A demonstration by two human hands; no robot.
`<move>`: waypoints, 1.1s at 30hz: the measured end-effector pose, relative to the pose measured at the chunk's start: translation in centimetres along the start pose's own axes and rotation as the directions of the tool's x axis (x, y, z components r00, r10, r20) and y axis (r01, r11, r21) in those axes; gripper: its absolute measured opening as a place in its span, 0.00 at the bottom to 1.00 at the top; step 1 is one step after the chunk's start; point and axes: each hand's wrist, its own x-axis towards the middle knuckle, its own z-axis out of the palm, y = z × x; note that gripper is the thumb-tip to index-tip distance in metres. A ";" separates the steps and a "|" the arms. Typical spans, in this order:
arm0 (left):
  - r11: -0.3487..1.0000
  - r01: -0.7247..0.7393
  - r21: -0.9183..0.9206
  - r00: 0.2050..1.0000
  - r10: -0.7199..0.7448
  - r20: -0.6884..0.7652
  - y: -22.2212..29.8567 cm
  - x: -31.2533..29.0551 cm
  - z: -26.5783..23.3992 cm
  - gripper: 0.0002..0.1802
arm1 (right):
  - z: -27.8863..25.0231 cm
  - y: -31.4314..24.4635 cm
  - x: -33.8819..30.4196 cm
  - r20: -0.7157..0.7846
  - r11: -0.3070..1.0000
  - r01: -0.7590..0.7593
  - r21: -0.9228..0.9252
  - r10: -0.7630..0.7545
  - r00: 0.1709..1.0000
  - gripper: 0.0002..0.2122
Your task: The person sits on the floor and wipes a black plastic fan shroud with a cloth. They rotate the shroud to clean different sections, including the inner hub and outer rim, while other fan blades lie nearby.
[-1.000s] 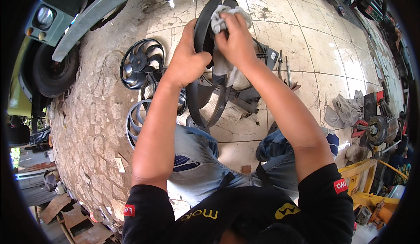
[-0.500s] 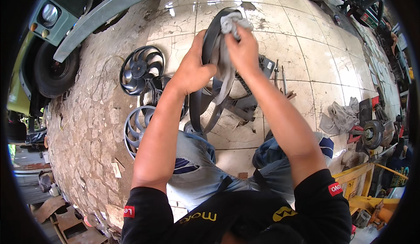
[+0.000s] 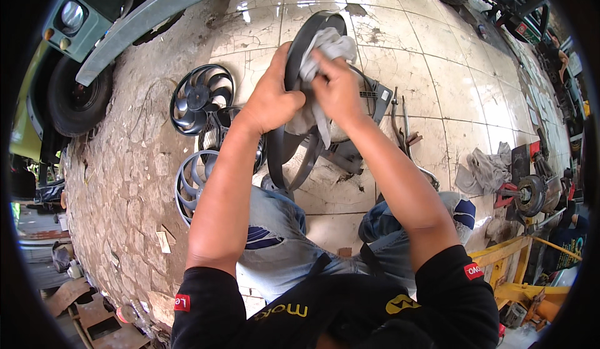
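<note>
My left hand (image 3: 273,99) is wrapped round the left side of a black plastic fan ring (image 3: 304,33), held upright above my knees. A crumpled grey rag (image 3: 334,44) lies against the ring's inner side. My right hand (image 3: 339,92) grips the rag and presses it to the ring; its fingertips are partly buried in the cloth. Part of the rag hangs down inside the ring. Beyond my forearms, a black slatted plastic frame (image 3: 377,94) lies on the tiles, partly hidden by my right arm.
To the left lie a black fan (image 3: 199,96) and a grey fan (image 3: 187,192). Metal rods (image 3: 407,135) are right of my right forearm. Another grey rag (image 3: 486,172) lies near a hub part (image 3: 531,194). A yellow frame (image 3: 500,255) stands lower right; a vehicle bumper (image 3: 162,17) crosses the upper left.
My right hand has slid down and slightly left with the rag, bunching it lower on the ring. The ring has tilted a little; my left hand keeps its hold.
</note>
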 end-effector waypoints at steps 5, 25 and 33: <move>0.995 -0.075 0.061 0.997 0.076 -0.018 -0.5 0.2 -0.3 0.46 | -0.2 1.1 -0.8 0.095 0.991 0.119 -0.067 -0.113 0.989 0.19; 1.000 -0.005 0.023 0.996 0.003 0.086 -0.1 -0.2 -0.5 0.48 | -0.1 8.5 -1.8 -0.022 0.874 -0.413 0.258 0.432 0.901 0.13; 1.000 0.019 0.002 0.992 -0.019 0.123 -0.1 0.1 -0.4 0.48 | -2.5 9.5 0.0 0.187 0.988 -0.063 -0.138 0.088 0.978 0.15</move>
